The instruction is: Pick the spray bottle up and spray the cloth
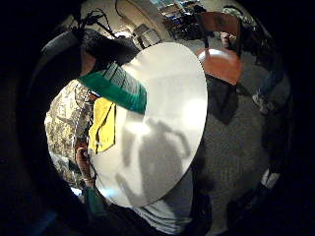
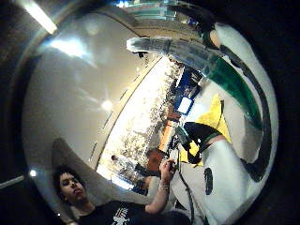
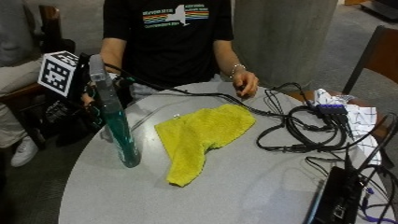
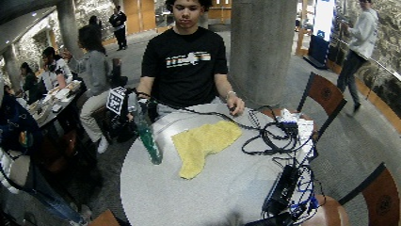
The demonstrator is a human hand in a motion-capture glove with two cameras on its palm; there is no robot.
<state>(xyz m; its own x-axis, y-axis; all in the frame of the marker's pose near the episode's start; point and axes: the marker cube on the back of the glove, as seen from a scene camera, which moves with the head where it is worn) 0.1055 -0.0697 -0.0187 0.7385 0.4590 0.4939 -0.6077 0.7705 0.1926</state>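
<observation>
Bottle (image 3: 115,122) (no readable label) stands on the bench (image 3: 236,186) beside the yellow cloth (image 3: 199,135), gloved right hand (image 3: 93,95) clamped around its top.

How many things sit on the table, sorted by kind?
Spray bottle: 1
Yellow cloth: 1
White checked cloth: 1
Black box: 1
Cable bundle: 1
Total: 5

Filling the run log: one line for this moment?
right hand: grips bottle | bottle: base on table | cloth: flat beside bottle | spray: not seen
</observation>
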